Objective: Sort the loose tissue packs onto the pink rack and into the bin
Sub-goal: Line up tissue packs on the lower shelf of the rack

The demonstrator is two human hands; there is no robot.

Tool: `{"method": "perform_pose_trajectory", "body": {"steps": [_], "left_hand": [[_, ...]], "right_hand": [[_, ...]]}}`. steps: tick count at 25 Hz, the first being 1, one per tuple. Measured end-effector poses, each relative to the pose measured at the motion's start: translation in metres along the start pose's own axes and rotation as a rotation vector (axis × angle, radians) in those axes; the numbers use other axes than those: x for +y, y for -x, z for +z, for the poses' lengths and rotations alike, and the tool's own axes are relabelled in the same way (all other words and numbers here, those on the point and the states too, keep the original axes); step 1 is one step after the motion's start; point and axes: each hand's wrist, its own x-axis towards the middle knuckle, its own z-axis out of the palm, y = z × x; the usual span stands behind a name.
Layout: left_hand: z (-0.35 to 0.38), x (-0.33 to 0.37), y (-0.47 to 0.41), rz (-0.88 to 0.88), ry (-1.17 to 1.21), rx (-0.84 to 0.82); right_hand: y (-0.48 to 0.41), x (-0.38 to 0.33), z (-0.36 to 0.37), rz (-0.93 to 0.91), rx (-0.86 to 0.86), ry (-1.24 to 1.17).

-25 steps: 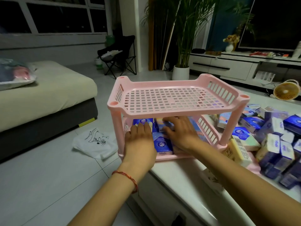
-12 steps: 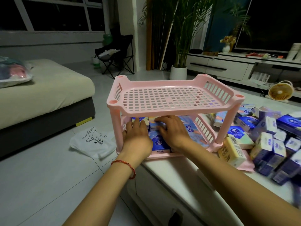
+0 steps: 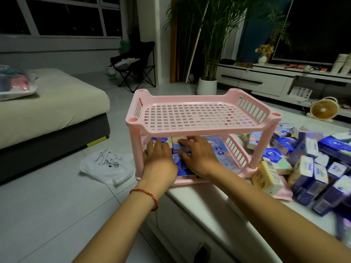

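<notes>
White table (image 3: 193, 198): pink rack (image 3: 199, 118) (packs (image 3: 307, 168) beside)

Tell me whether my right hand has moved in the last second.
Yes. The right hand has slid left along the lower shelf, toward the front-left post of the pink rack, narrowing the gap to the left hand.
</notes>
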Motion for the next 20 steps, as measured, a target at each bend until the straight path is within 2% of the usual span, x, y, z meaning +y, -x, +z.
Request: {"method": "perform_pose_trajectory", "body": {"steps": [3,6,8,11,13,14,17,18,20], "left_hand": [[-0.004,0.013,0.007,0.089,0.228,0.205],[-0.006,0.037,0.028,0.349,0.486,0.346],[-0.003,0.053,0.044,0.507,0.596,0.389],[-0.001,0.082,0.060,0.643,0.620,0.408],[-0.001,0.101,0.069,0.711,0.660,0.386],[0.000,0.109,0.074,0.741,0.671,0.367],[0.005,0.122,0.085,0.810,0.684,0.302],[0.005,0.125,0.088,0.826,0.683,0.282],[0.004,0.130,0.093,0.838,0.684,0.246]], "right_hand": [[0.018,-0.002,-0.015,-0.024,-0.049,0.001],[0.065,0.007,-0.050,-0.135,-0.081,0.076],[0.104,0.023,-0.076,-0.194,-0.041,0.112],[0.137,0.065,-0.123,0.004,0.105,0.129],[0.150,0.094,-0.148,0.149,0.170,0.228],[0.158,0.105,-0.157,0.204,0.128,0.299],[0.181,0.119,-0.163,0.268,-0.180,0.382],[0.185,0.121,-0.163,0.262,-0.235,0.387],[0.188,0.124,-0.164,0.250,-0.219,0.383]]}}
